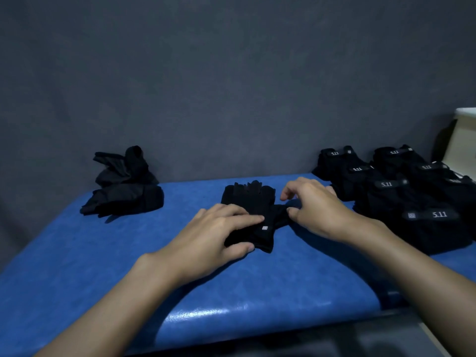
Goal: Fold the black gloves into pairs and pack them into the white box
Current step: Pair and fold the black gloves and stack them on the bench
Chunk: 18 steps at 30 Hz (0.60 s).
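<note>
A black fingerless glove pair (251, 199) lies flat in the middle of the blue padded table (77, 266). My left hand (213, 235) presses down on its wrist end, thumb under the near edge. My right hand (313, 204) pinches the glove's strap or thumb part at its right side. A pile of several black gloves with "5.11" labels (401, 194) lies at the right. A small heap of folded black gloves (123, 186) sits at the back left. A corner of the white box (463, 140) shows at the far right edge.
A dark grey wall (231, 86) rises straight behind the table. The table's rounded front edge (231, 320) runs just in front of my forearms. Bare blue surface lies between the left heap and the middle glove.
</note>
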Available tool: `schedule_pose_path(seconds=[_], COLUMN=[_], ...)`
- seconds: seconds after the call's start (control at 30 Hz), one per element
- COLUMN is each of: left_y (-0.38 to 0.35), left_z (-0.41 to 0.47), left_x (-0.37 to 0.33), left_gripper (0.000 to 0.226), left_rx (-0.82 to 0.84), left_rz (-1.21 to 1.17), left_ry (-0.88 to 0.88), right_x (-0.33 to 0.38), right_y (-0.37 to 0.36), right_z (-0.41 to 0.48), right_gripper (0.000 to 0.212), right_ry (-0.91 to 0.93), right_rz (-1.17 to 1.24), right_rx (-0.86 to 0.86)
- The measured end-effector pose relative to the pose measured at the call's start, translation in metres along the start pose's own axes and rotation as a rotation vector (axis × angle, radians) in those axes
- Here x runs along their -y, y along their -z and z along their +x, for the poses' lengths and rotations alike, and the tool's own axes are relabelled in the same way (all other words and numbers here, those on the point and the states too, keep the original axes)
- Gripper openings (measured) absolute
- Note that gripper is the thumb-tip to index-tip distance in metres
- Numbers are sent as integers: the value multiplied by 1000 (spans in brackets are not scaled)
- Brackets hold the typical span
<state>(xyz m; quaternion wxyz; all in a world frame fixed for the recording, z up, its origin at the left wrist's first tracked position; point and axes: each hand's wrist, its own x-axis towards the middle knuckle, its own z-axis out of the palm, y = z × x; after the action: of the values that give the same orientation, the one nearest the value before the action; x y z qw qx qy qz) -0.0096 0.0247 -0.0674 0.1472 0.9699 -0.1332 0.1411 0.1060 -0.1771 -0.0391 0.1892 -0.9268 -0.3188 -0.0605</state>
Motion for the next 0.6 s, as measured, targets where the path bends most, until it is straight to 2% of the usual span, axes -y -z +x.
schedule_pose_path(seconds=[0.07, 0.17, 0.27, 0.47, 0.6], left_y=[3, 8, 12, 10, 9], left_z=[-2, -4, -5, -6, -7], left_x=[3, 9, 14, 14, 16], left_gripper=[58, 55, 51, 43, 37], left_rx=[-37, -63, -79, -95, -140], left_rz=[-64, -66, -71, -82, -110], left_ry=[4, 0, 9, -7, -19], right_x=[4, 12, 15, 16, 14], right_y=[3, 7, 7, -3, 2], right_z=[-4, -14, -20, -21, -21], right_gripper=[23, 28, 35, 17, 10], right_ry=[83, 209, 274, 378, 355], right_rz=[64, 186, 193, 258, 424], right_rx=[2, 88, 153, 124, 62])
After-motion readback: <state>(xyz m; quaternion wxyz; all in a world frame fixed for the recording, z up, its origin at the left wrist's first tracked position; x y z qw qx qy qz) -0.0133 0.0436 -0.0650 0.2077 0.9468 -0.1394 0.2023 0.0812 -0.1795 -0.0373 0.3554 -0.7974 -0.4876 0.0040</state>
